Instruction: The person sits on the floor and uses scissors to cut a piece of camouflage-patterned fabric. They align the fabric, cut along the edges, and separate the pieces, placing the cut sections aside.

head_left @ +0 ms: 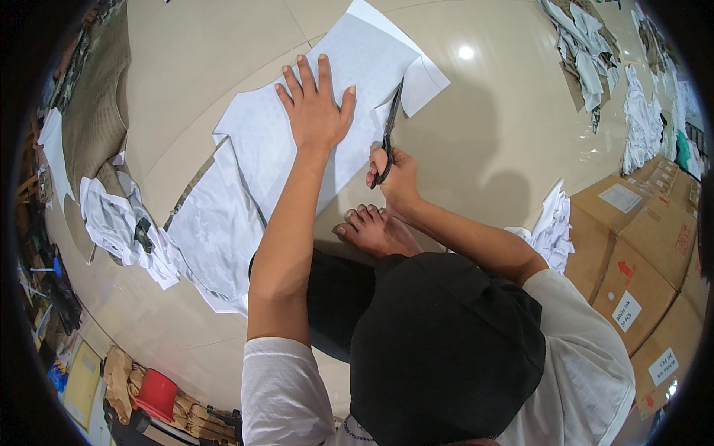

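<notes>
A large white sheet point(364, 63) lies flat on the shiny tiled floor; I cannot tell whether it is cloth or paper. My left hand point(316, 111) presses on it with the fingers spread. My right hand point(396, 175) grips a pair of black scissors point(389, 134) through the handles. The blades point away from me, and their tips meet the sheet's right edge. Past the tips, a white corner piece point(430, 85) juts out to the right. Nearer to me on the left, white cloth point(212, 212) lies folded and partly under the sheet.
My bare foot point(379, 232) rests just below the scissors. Crumpled white cloth point(119, 223) and brown patterned material point(93, 97) lie at the left. Cardboard boxes point(632, 253) stand at the right, with white scraps point(554, 230) beside them. More scraps point(584, 52) lie at the far right.
</notes>
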The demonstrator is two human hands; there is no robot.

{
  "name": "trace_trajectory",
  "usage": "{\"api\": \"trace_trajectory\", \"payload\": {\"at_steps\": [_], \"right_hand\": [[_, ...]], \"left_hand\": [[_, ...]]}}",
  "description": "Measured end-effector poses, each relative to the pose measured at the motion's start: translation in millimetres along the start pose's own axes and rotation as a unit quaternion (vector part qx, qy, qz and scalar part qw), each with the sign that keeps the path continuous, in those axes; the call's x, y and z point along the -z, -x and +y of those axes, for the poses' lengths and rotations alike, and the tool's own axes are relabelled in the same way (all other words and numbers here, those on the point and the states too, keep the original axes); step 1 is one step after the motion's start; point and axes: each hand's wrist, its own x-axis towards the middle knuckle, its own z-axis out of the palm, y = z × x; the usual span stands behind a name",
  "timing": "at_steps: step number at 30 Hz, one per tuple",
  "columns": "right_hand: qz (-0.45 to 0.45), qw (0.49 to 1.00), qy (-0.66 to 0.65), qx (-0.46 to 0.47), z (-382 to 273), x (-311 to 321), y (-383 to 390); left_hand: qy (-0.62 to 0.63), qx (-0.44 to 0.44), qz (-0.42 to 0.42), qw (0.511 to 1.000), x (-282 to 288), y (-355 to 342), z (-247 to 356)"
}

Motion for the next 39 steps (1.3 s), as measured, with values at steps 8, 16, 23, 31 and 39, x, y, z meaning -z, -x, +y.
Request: {"api": "trace_trajectory", "payload": {"at_steps": [8, 16, 23, 31, 39], "right_hand": [[0.017, 1.000, -0.018, 0.005, -11, -7, -8], [0.017, 0.999, -0.039, -0.004, -16, -14, -9], [0.025, 0.999, -0.041, -0.009, -16, -16, -9], [0.021, 0.998, -0.061, -0.014, -18, -22, -8], [0.017, 0.998, -0.064, -0.008, -19, -25, -7]], "left_hand": [[0.000, -0.001, -0.002, 1.000, 2, -1, 0], [0.008, 0.000, 0.002, 1.000, 0, 0, 0], [0.003, -0.001, 0.004, 1.000, -2, 1, -2], [0.003, -0.003, 0.008, 1.000, -2, 0, -1], [0.010, -0.001, 0.007, 1.000, 0, 0, 0]]}}
